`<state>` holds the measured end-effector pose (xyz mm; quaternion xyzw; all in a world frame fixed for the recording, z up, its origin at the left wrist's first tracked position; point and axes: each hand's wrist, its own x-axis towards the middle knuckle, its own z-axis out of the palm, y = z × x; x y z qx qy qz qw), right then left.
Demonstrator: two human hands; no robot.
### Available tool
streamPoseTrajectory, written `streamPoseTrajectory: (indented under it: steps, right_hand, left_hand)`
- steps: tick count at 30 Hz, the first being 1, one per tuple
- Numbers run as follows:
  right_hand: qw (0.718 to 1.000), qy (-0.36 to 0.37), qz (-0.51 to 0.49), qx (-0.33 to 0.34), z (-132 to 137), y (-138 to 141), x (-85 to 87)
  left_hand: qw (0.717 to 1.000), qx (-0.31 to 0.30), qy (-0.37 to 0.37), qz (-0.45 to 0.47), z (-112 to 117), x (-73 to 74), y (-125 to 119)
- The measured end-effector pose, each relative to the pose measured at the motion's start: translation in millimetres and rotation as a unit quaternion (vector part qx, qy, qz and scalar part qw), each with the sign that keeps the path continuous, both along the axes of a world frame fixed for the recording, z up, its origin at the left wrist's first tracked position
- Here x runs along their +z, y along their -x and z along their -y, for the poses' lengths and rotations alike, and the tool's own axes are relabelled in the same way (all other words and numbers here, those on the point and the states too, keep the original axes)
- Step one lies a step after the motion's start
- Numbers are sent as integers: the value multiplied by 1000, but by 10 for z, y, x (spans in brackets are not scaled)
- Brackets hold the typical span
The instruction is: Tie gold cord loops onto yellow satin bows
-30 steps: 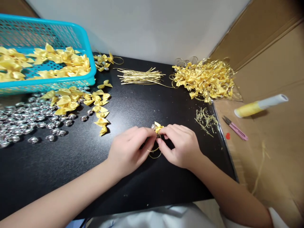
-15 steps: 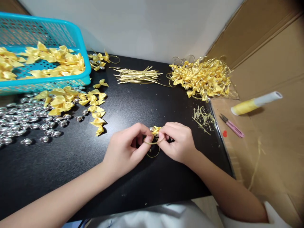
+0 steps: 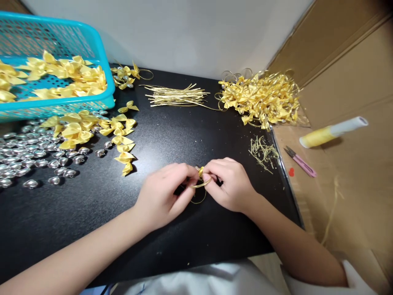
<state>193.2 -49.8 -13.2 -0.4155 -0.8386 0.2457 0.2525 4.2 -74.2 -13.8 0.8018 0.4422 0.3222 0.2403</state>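
Over the black table, my left hand (image 3: 168, 192) and my right hand (image 3: 229, 184) meet fingertip to fingertip. Both are closed in a pinch on a gold cord (image 3: 201, 185), which curves in a loop between them. A yellow ribbon bow (image 3: 200, 172) shows between the fingertips, with a bit of a silver bead (image 3: 197, 167) beside it, mostly covered by my left fingers. Below the hands, another thin gold loop (image 3: 201, 200) hangs or lies against the table; which of the two I cannot tell.
A turquoise basket (image 3: 104, 53) of yellow bows stands at the back left. Silver beads (image 3: 39, 153) and loose bows (image 3: 124, 147) lie before it. Cut gold cords (image 3: 176, 96) lie behind my hands. Right are finished bows (image 3: 260, 98), cord scraps (image 3: 262, 151), pink snips (image 3: 301, 162) and a roll (image 3: 333, 133).
My left fingers have closed further over the bead and bow, so less of both shows. The cord loop has shifted slightly right. The view has turned a little.
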Motion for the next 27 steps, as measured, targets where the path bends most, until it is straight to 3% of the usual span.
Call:
streamPoseTrajectory:
  steps: [3,5,8,11,13,15,18,21,24,27]
  right_hand:
    - [999,26,-28,24,-8,-3,-14]
    - [998,31,-55,19,-5,3,-21]
    - [997,33,-75,8,9,20,-20]
    - [991,77,-104,25,16,29,-4]
    - [978,150,-140,24,11,34,-5]
    - [951,237,-199,17,-1,49,-35]
    - [883,328,-334,23,-18,103,-130]
    - [810,385,-442,26,-23,169,-215]
    - [752,444,-487,23,-23,202,-236]
    - [726,480,-492,16,-35,193,-229]
  left_hand:
    - [999,-21,-26,2,6,-14,-3]
    - [1000,-1,-9,21,12,-17,-11]
    - [995,33,73,55,11,-11,-18]
    - [975,22,182,123,-6,-9,-20]
    - [942,12,259,212,-20,-22,-31]
    - [885,7,330,328,-33,-51,-55]
    - [781,-1,404,476,-49,-111,-112]
    - [706,-3,447,550,-66,-159,-162]
    - [665,-13,470,580,-85,-184,-179]
    - [651,-29,477,590,-100,-199,-172]
